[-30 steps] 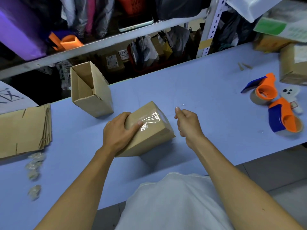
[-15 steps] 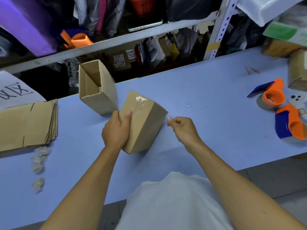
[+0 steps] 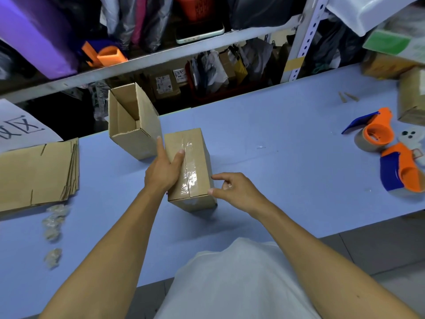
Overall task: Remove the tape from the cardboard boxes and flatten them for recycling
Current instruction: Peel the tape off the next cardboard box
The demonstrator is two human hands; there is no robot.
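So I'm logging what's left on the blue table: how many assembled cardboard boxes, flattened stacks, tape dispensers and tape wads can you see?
Assembled cardboard boxes: 3 (taped box held by left hand, open box, box at right edge)
Flattened cardboard stack: 1
Tape dispensers: 2 ()
Crumpled tape wads: about 4 ()
Total: about 10

Right-side box (image 3: 412,97) cut by edge; wads (image 3: 54,223) blurred.
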